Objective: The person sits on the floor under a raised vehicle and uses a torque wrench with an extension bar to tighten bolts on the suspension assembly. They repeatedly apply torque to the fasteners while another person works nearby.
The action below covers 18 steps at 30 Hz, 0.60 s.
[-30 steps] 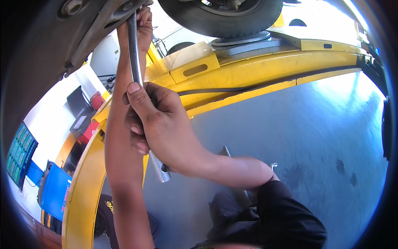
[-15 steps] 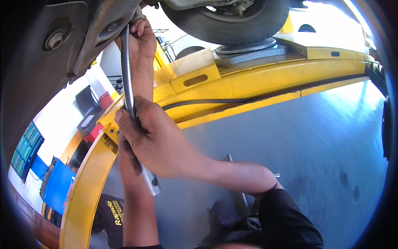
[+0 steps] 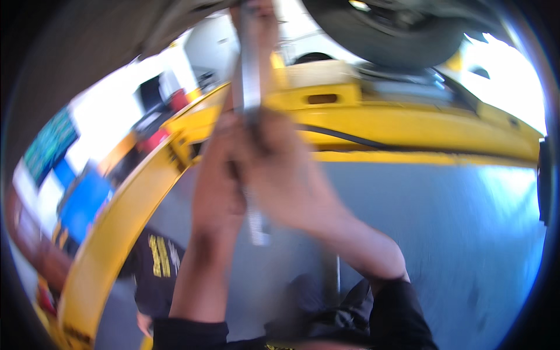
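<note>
A long steel wrench (image 3: 251,76) stands almost upright in front of me, with a knurled grip at its lower end. My right hand (image 3: 274,157) is wrapped round the lower part of its handle, blurred by motion. Higher up, at the top edge of the view, my left hand (image 3: 265,14) closes about the wrench's upper end, also blurred. The wrench's head and whatever it sits on are out of sight beneath the vehicle's dark underbody (image 3: 105,41).
A tyre (image 3: 385,41) rests at upper right on a turning plate on the yellow lift runway (image 3: 420,122). Another yellow beam (image 3: 122,233) curves down the left. Beyond it are a blue bin (image 3: 84,198) and a person in a dark printed shirt (image 3: 149,268).
My view has shifted, so the tyre and runway appear farther right. The wrench and both hands sit higher and farther right in view, and the wrench is more upright. Both hands stay on it.
</note>
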Motion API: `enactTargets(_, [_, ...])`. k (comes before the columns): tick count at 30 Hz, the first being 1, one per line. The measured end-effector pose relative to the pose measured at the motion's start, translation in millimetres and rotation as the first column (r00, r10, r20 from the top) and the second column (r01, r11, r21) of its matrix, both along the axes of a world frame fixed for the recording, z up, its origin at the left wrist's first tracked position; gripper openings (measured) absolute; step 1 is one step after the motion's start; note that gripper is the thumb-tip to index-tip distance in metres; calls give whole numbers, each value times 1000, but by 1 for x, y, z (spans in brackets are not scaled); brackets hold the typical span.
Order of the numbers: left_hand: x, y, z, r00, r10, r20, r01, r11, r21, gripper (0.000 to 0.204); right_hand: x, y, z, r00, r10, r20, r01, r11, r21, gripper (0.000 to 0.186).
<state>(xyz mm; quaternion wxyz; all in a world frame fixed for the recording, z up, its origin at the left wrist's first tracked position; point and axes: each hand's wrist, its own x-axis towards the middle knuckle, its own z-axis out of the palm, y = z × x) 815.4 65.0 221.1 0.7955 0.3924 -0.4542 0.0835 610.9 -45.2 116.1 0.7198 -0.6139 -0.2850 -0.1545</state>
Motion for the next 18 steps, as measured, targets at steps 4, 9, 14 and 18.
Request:
enactTargets(4, [-16,-27,17,996,-58,71,73,971,-227,15,-5,0,-7,995,34,-98,-30,999,37,27])
enactTargets(9, [-11,-63,51,976,-145,160,191,925,-327,13,5,18,-10,988,-155,-10,156,988,6,38])
enactTargets(14, [0,-64,51,972,-36,231,106,949,-298,18,-14,11,-2,997,-79,-26,79,997,14,36])
enactTargets(18, [25,-50,55,980,51,191,-9,976,-216,22,23,5,-16,996,-93,-7,92,993,-73,28])
